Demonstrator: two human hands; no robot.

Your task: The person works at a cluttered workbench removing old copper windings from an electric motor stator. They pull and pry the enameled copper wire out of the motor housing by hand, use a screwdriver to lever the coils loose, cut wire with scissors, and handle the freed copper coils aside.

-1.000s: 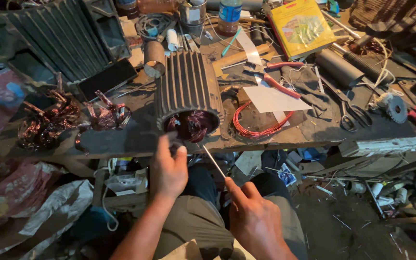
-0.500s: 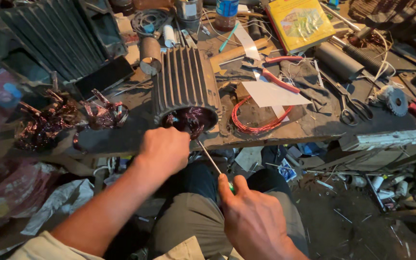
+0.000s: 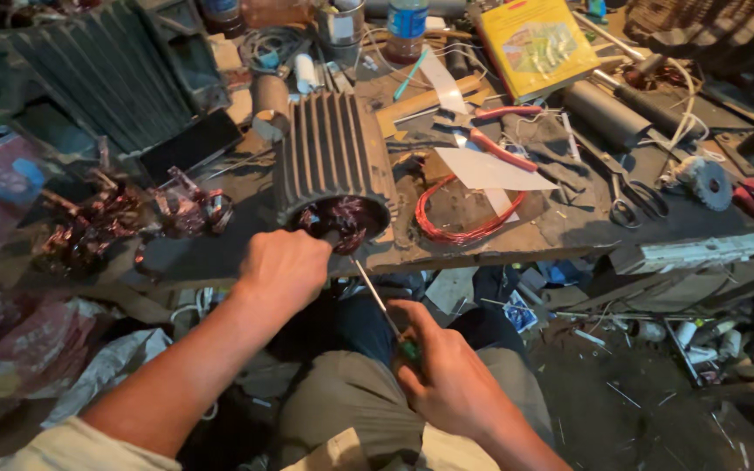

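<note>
A ribbed grey motor stator [image 3: 332, 157] lies on its side at the workbench edge, its open end facing me with copper windings [image 3: 342, 220] showing. My left hand [image 3: 279, 269] is closed at the lower rim of that opening, gripping the copper wire there. My right hand [image 3: 447, 375] holds a green-handled screwdriver [image 3: 375, 295], whose shaft slants up to the windings.
Pulled-out copper coils [image 3: 98, 228] lie on the bench at left. A red wire loop [image 3: 469, 218], white paper [image 3: 490, 170], pliers [image 3: 490, 144], scissors [image 3: 634, 196], a yellow book [image 3: 543, 44] and bottles crowd the bench [image 3: 569, 235]. Scrap litters the floor at right.
My left hand has moved up from below the bench edge and closed on the stator's opening. The right hand has brought the screwdriver tip up to the windings.
</note>
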